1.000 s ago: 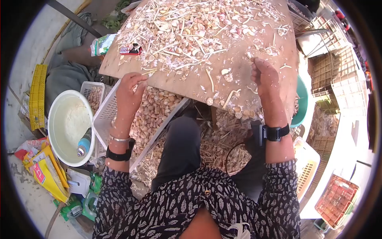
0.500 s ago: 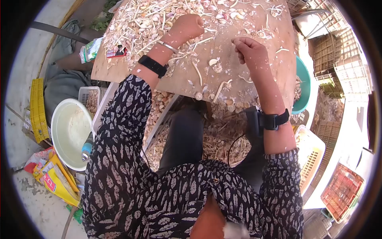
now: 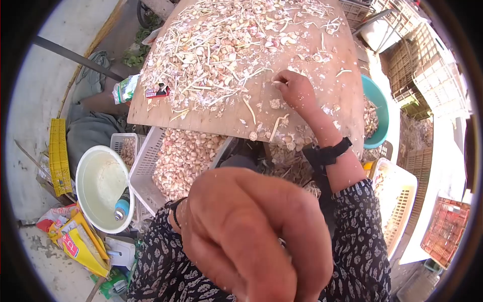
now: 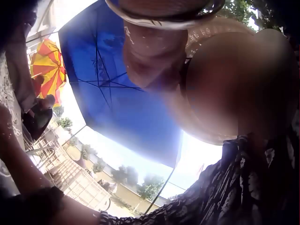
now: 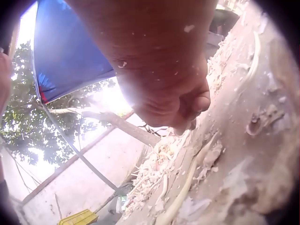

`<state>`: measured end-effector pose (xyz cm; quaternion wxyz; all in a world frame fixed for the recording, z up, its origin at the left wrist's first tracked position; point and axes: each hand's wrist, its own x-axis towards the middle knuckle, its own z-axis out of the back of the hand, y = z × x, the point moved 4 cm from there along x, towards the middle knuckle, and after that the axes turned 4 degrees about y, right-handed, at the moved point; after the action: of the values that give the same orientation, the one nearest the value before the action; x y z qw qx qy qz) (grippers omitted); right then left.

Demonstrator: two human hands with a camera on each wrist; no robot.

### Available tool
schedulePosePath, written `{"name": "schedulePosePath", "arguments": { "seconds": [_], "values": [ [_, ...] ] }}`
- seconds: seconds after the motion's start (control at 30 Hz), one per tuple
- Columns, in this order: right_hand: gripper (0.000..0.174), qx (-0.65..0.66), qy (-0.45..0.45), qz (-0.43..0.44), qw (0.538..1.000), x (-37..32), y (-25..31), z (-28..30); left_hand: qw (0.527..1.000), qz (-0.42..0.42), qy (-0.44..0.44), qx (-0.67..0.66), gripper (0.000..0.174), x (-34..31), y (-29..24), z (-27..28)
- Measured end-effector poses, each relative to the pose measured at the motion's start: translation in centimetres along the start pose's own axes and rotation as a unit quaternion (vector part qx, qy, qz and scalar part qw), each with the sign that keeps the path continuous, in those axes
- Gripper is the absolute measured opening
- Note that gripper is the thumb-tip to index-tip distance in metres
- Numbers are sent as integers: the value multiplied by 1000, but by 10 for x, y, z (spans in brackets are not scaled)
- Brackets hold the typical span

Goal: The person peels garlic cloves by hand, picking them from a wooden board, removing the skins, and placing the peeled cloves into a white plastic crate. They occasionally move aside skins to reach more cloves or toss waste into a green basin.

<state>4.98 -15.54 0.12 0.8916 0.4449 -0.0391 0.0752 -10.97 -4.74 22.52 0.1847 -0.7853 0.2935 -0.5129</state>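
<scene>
My left hand [image 3: 256,231] is raised close to the head camera, large and blurred, its fingers curled; nothing shows in it, though its inner side is hidden. The left wrist view has this hand [image 4: 154,56] beside a pale hat brim [image 4: 211,30]. Over the wooden board [image 3: 302,121], my right hand [image 3: 299,95] pinches a small pale piece, seemingly garlic, between thumb and finger. In the right wrist view the curled right hand [image 5: 164,70] is low beside pale stalks [image 5: 187,183]. Loose garlic cloves and peelings [image 3: 216,50] cover the board's far part.
A crate of cloves [image 3: 183,158] stands below the board's left front edge, with a white basin [image 3: 100,189] further left. To the right are a teal basin [image 3: 380,113] and a pale yellow basket [image 3: 397,201]. A red-black object [image 3: 157,91] lies on the board.
My left hand has come back from the garlic on the board and up close to the head camera. The right hand has shifted left, staying over the board.
</scene>
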Motion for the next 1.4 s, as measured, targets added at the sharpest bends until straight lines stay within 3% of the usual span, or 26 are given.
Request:
{"name": "schedulePosePath", "arguments": {
  "seconds": [0.03, 0.07, 0.13, 0.17, 0.2, 0.3, 0.33, 0.37, 0.4, 0.43, 0.47, 0.5, 0.53, 0.57, 0.63, 0.7, 0.73, 0.8, 0.83, 0.9, 1.0, 1.13, 1.2, 1.23, 1.3, 1.4],
  "values": [
    [13, 59, -23, -12, 998, 1, -7, 8, 1000, 3, 4, -3, 4, 5, 7, -4],
    [13, 59, -26, -15, 998, 3, -13, 13, 996, -86, -10, 5, 8, 8, 12, -12],
    [14, 313, -65, -113, 941, 2, -22, 25, 964, -262, -42, 21, 15, 6, 18, -24],
    [18, 411, -44, -159, 897, -1, -23, 31, 964, -260, -46, 18, 15, 7, 18, -24],
    [18, 409, -48, -153, 898, 3, -27, 37, 969, -244, -34, 27, 15, 11, 17, -20],
    [26, 550, -76, -178, 812, 5, -34, 37, 976, -210, -24, 55, 17, 10, 4, -11],
    [26, 550, -77, -173, 813, 8, -36, 40, 992, -124, -16, 30, 11, 6, -2, -5],
    [24, 597, -92, -181, 776, 7, -39, 41, 999, -38, -13, 5, 7, 2, 0, 1],
    [21, 641, -105, -193, 736, 3, -43, 39, 995, -51, -64, 51, 11, -3, 4, 14],
    [21, 639, -102, -193, 737, 1, -35, 45, 987, -66, -112, 99, 15, -7, 11, 31],
    [18, 670, -118, -213, 701, -3, -28, 50, 949, -138, -270, 87, 23, -15, 23, 60],
    [16, 698, -136, -233, 663, -6, -26, 55, 935, -19, -336, 112, 29, -33, 18, 104],
    [16, 698, -137, -233, 664, -6, -34, 57, 886, 11, -459, 57, 28, -47, 21, 146],
    [15, 677, -108, -218, 695, -5, -42, 56, 873, 53, -485, -7, 26, -68, 23, 200],
    [15, 655, -78, -204, 723, -5, -47, 56, 775, 189, -564, 215, 25, -107, 18, 302],
    [16, 606, -38, -208, 767, -7, -42, 60, 631, 310, -440, 559, 21, -87, 12, 347],
    [16, 606, -43, -210, 766, -6, -40, 59, 633, 312, -437, 558, 21, -79, 16, 367],
    [16, 559, -20, -222, 798, -1, -33, 56, 410, 366, -185, 815, 11, -52, 31, 388],
    [16, 563, -12, -223, 796, 0, -35, 54, 413, 363, -183, 815, 11, -47, 37, 395],
    [15, 561, -14, -226, 796, 0, -36, 53, 331, 404, -95, 848, 11, -45, 51, 403],
    [14, 561, -21, -233, 794, -1, -39, 53, 357, 310, -25, 881, 13, -52, 57, 392],
    [11, 599, -51, -220, 768, -6, -44, 57, 403, 293, -67, 864, 14, -61, 51, 377],
    [11, 607, -51, -215, 763, -8, -52, 58, 604, 338, -344, 634, 15, -60, 34, 350],
    [10, 614, -51, -215, 758, -8, -53, 58, 779, 250, -389, 424, 18, -60, 34, 333],
    [10, 609, -59, -221, 759, -9, -48, 61, 873, 180, -371, 261, 20, -34, 31, 262],
    [10, 574, -77, -213, 787, -8, -58, 55, 953, 139, -226, 144, 19, 4, 35, 142]
  ]
}}
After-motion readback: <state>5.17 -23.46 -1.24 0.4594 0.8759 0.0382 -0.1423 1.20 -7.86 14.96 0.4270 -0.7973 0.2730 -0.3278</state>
